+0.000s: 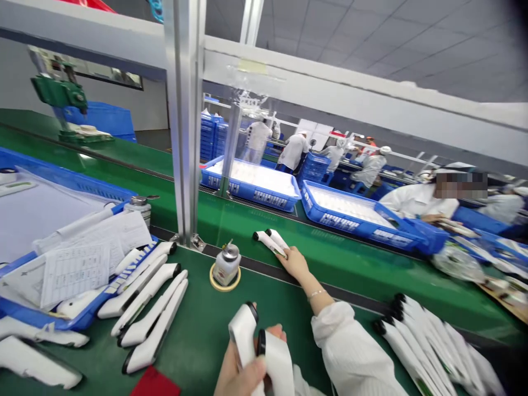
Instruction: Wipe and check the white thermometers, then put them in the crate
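Note:
My left hand (231, 374) is closed around two white gun-shaped handheld devices (244, 324) with black ends, close to the bottom of the view. Its thumb presses between them, and fingertips show behind. My right hand (296, 264), a bracelet at its wrist, reaches out to the green belt. Its fingers pinch the near ends of a pair of similar white devices (270, 242), which point away to the left. A small metal-topped bottle (226, 265) stands in a yellowish ring (225, 287) left of my right hand.
Several similar devices (154, 308) lie at left beside a blue tray (78, 324) holding papers (76, 269); more (429, 341) lie at right. A metal post (185, 137) rises ahead. Blue crates (264, 198) stand beyond the belt, where a person in white (421, 201) works.

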{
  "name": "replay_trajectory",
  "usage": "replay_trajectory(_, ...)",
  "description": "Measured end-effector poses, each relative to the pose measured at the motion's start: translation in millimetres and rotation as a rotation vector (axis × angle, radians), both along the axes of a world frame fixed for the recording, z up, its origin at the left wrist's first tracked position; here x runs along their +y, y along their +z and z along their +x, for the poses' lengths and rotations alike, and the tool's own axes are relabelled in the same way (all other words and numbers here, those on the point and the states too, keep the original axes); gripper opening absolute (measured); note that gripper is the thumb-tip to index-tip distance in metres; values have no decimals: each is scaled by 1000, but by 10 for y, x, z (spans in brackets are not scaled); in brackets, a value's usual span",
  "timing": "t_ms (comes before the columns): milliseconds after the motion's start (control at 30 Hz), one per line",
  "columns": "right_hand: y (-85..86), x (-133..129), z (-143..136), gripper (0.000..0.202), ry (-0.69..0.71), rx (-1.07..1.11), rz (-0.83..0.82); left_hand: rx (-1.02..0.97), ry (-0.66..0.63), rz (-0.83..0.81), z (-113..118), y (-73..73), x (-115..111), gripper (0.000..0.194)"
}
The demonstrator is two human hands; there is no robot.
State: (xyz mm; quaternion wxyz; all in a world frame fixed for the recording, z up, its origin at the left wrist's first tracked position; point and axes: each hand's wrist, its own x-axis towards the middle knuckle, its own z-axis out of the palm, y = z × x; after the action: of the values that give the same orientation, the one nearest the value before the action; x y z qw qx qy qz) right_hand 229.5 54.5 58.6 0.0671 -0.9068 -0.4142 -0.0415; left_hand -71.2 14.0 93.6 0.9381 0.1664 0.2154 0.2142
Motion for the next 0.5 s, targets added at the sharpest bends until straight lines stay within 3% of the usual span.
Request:
replay_trajectory(133,81,-1228,5,34,-59,-11,43,38,-10,-3,9,89,-78,62)
replay_trajectory(300,-85,-2669,-337,34,-168,-49,146,30,-58,66,38,89,-122,59)
replay_trajectory(400,-183,-3043,-721,36,-290,-166,386,39,-94,111,75,76,-202,57)
replay_trajectory(467,-191,-2989,-1144,40,-253,24,568,47,-104,146,107,75,-295,57)
replay_trajectory(500,-183,-2893,-1391,40,-171,248,646,48,-107,170,119,74,-349,57)
